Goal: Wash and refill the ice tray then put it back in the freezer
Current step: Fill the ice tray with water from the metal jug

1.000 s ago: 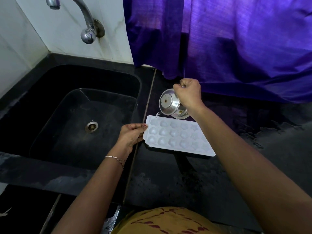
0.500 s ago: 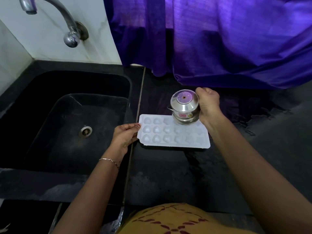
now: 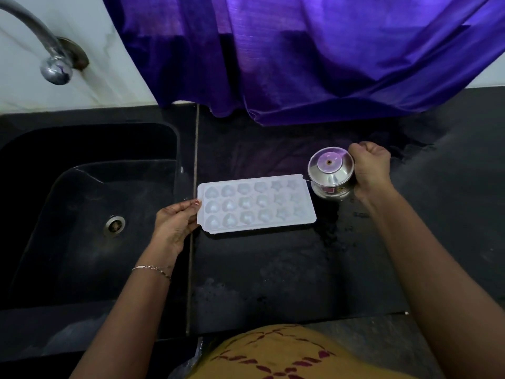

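A white ice tray (image 3: 257, 204) with heart- and star-shaped cells lies flat on the black counter, just right of the sink. My left hand (image 3: 176, 222) grips its left short edge with thumb on top. My right hand (image 3: 371, 169) holds a small steel cup (image 3: 331, 173) tipped on its side, base facing me, rim near the tray's far right corner. A thin thread of water runs from the cup to that corner. The cells glisten; how full they are is hard to tell.
A black sink (image 3: 90, 214) with a round drain (image 3: 114, 225) fills the left. A steel tap (image 3: 46, 50) juts from the white wall above it. A purple curtain (image 3: 314, 56) hangs over the counter's back. The counter (image 3: 273, 274) around the tray is wet.
My right hand has carried the tipped cup from the tray's left end across to its right end. My left hand has stayed on the tray's left edge.
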